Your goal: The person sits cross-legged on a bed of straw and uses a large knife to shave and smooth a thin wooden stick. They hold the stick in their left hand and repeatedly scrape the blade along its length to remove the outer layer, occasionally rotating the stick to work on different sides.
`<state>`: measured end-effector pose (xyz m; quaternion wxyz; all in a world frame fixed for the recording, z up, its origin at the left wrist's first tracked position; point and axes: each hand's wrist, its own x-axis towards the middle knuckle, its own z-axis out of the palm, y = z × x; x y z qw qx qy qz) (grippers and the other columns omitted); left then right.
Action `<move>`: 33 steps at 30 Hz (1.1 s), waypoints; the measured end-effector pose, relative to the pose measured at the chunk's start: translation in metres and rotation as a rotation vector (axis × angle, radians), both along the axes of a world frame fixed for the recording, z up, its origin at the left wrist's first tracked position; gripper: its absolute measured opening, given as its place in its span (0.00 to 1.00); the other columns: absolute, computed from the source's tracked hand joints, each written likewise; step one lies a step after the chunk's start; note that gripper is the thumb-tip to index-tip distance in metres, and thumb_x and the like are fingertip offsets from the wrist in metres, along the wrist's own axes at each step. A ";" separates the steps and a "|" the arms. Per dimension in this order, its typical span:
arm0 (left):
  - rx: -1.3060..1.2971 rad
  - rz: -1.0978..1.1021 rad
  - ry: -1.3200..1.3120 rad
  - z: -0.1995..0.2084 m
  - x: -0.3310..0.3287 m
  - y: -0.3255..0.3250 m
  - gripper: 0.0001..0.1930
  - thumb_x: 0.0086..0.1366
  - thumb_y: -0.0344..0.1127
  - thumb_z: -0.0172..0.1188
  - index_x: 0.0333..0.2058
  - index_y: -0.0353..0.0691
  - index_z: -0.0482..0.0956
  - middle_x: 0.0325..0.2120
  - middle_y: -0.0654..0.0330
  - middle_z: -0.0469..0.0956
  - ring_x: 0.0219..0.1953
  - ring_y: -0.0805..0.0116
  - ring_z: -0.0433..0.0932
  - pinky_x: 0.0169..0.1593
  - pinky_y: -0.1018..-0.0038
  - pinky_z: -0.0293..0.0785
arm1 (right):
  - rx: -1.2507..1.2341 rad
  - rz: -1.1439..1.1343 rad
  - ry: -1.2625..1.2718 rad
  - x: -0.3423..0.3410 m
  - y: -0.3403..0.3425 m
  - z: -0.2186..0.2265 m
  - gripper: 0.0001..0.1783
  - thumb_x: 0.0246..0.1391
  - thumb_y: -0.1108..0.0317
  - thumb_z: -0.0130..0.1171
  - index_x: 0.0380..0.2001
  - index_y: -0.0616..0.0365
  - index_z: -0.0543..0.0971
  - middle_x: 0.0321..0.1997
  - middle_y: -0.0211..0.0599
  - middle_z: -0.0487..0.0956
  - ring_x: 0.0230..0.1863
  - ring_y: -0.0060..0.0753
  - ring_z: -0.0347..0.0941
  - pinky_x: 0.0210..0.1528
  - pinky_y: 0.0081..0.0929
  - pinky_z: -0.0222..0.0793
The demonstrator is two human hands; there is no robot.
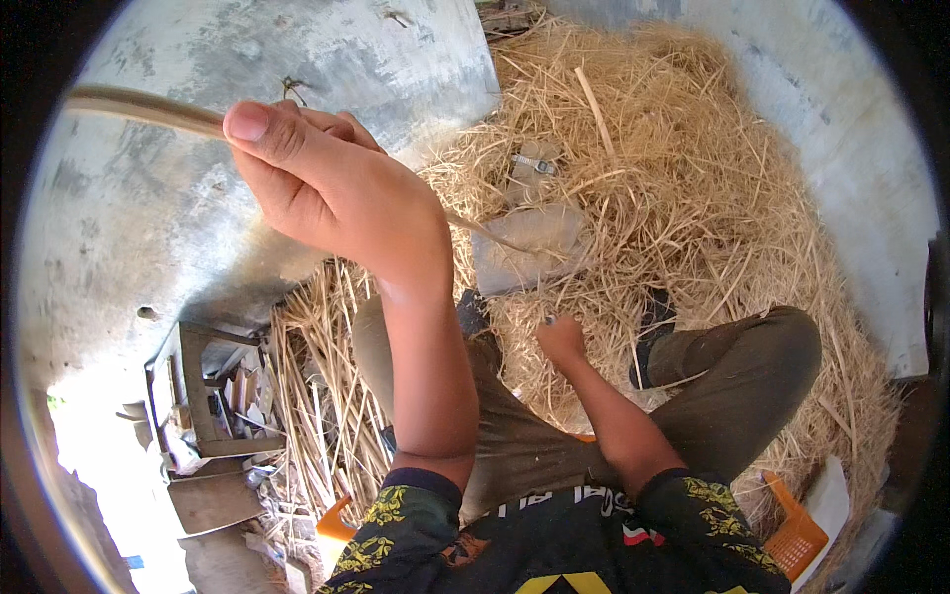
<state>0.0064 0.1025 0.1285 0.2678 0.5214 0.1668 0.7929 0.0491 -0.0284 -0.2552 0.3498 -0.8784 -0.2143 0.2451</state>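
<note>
- Here we are between smudged, patchy grey walls [168,228], and what a carpet of straw [683,188]: dry, golden, tangled, heaped up toward the far corner!
- Up high goes the left hand [336,188], thumb pressed against curled fingers [341,124], pinching a long strip [148,109], smooth, pale brown, slender, reaching out to the left in front of the wall.
- Down low, the right hand [562,342] sits between the knees, over the straw; its fingers look curled in, though I cannot tell whether they pinch anything.
- Just beyond it, a flat grey slab [515,262], roughly four-sided, with a thin stalk [485,230] slanting across it.
- Behind that, a watch [534,163] with a metal band, resting on a small flat block [529,188].
- Over on the left, a bundle of sticks [322,346], straight and straw-coloured, lying side by side.
- Next to them, a worn wooden box [196,381], square-framed, with a jumble of brown and pale scraps [245,391] inside.
- And underneath the person, an orange plastic chair [800,544], slotted at the side.
</note>
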 end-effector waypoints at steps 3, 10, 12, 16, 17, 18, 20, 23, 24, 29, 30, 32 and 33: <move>-0.055 -0.041 -0.035 0.001 -0.002 0.004 0.24 0.75 0.57 0.41 0.25 0.47 0.55 0.16 0.71 0.53 0.14 0.82 0.49 0.17 0.80 0.42 | -0.189 -0.105 0.116 0.003 -0.010 -0.002 0.18 0.46 0.58 0.60 0.24 0.67 0.80 0.26 0.59 0.78 0.30 0.59 0.78 0.37 0.49 0.72; -0.098 -0.089 -0.084 0.001 -0.007 0.010 0.22 0.77 0.54 0.40 0.27 0.45 0.58 0.17 0.71 0.54 0.16 0.84 0.48 0.18 0.82 0.45 | 0.107 0.143 0.042 0.006 0.028 0.070 0.19 0.47 0.56 0.61 0.26 0.65 0.82 0.34 0.57 0.82 0.37 0.62 0.80 0.43 0.46 0.75; -0.125 -0.091 -0.097 0.003 -0.005 0.006 0.23 0.77 0.55 0.39 0.26 0.45 0.58 0.17 0.71 0.53 0.16 0.83 0.48 0.18 0.82 0.44 | 0.043 0.131 0.058 0.003 0.022 0.056 0.19 0.47 0.56 0.62 0.28 0.64 0.82 0.35 0.57 0.82 0.38 0.61 0.80 0.45 0.46 0.75; -0.141 -0.147 -0.073 0.002 -0.011 0.009 0.26 0.74 0.61 0.39 0.27 0.45 0.59 0.17 0.70 0.53 0.17 0.81 0.49 0.19 0.81 0.45 | -0.371 -0.067 0.162 0.010 -0.022 -0.024 0.19 0.48 0.56 0.62 0.33 0.63 0.83 0.38 0.58 0.82 0.41 0.60 0.80 0.47 0.47 0.74; -0.181 -0.155 -0.082 0.006 -0.009 0.004 0.27 0.73 0.63 0.40 0.27 0.44 0.59 0.17 0.69 0.54 0.17 0.80 0.49 0.19 0.81 0.45 | -0.361 -0.075 0.166 0.012 -0.021 -0.022 0.19 0.47 0.56 0.62 0.33 0.64 0.83 0.38 0.58 0.82 0.41 0.60 0.80 0.47 0.47 0.75; -0.221 -0.164 -0.091 0.008 -0.007 0.002 0.28 0.72 0.65 0.40 0.27 0.44 0.59 0.17 0.69 0.54 0.17 0.80 0.50 0.20 0.80 0.45 | -0.352 -0.085 0.170 0.017 -0.022 -0.019 0.19 0.47 0.56 0.63 0.33 0.64 0.83 0.38 0.58 0.82 0.40 0.60 0.80 0.46 0.47 0.75; -0.181 -0.253 -0.065 0.006 -0.010 0.008 0.27 0.73 0.63 0.42 0.27 0.44 0.60 0.18 0.69 0.54 0.18 0.79 0.50 0.20 0.79 0.45 | -0.273 -0.076 0.192 0.021 -0.013 0.012 0.20 0.47 0.57 0.62 0.33 0.66 0.83 0.37 0.58 0.82 0.39 0.59 0.80 0.44 0.47 0.75; -0.152 -0.423 -0.055 0.003 -0.009 0.021 0.26 0.71 0.63 0.46 0.28 0.45 0.61 0.18 0.69 0.53 0.18 0.78 0.49 0.21 0.78 0.44 | 0.007 0.020 0.189 0.018 0.017 0.053 0.20 0.47 0.58 0.61 0.32 0.68 0.82 0.32 0.59 0.81 0.36 0.58 0.80 0.41 0.47 0.74; -0.146 -0.480 -0.051 0.002 -0.009 0.025 0.26 0.70 0.64 0.48 0.28 0.45 0.62 0.17 0.70 0.52 0.18 0.78 0.49 0.21 0.78 0.43 | 0.149 0.092 0.154 0.017 0.026 0.069 0.20 0.47 0.58 0.60 0.31 0.69 0.81 0.29 0.59 0.81 0.34 0.58 0.80 0.39 0.47 0.74; -0.122 -0.605 -0.038 -0.006 -0.014 0.028 0.27 0.66 0.66 0.52 0.29 0.46 0.62 0.15 0.71 0.49 0.16 0.78 0.44 0.20 0.76 0.39 | 0.303 0.147 0.204 0.000 0.035 0.102 0.18 0.48 0.60 0.58 0.20 0.70 0.76 0.17 0.53 0.74 0.21 0.47 0.72 0.29 0.42 0.67; -0.129 -0.577 -0.050 -0.005 -0.013 0.022 0.28 0.66 0.66 0.52 0.29 0.45 0.63 0.14 0.71 0.48 0.15 0.78 0.43 0.20 0.75 0.39 | 0.329 0.095 0.178 -0.006 0.035 0.080 0.19 0.49 0.61 0.57 0.16 0.70 0.74 0.13 0.49 0.72 0.16 0.41 0.69 0.24 0.40 0.64; -0.132 -0.515 -0.066 -0.007 -0.010 0.017 0.27 0.66 0.66 0.53 0.30 0.45 0.63 0.14 0.71 0.48 0.15 0.79 0.42 0.20 0.75 0.38 | 0.273 0.108 0.092 0.000 0.028 0.062 0.19 0.49 0.61 0.57 0.17 0.70 0.74 0.13 0.49 0.72 0.16 0.42 0.68 0.24 0.40 0.64; -0.130 -0.489 -0.077 -0.006 -0.008 0.016 0.27 0.66 0.65 0.54 0.31 0.45 0.64 0.14 0.71 0.48 0.15 0.79 0.42 0.20 0.75 0.38 | 0.248 0.110 0.045 0.005 0.026 0.055 0.19 0.49 0.61 0.57 0.17 0.70 0.75 0.13 0.50 0.72 0.15 0.42 0.67 0.24 0.40 0.63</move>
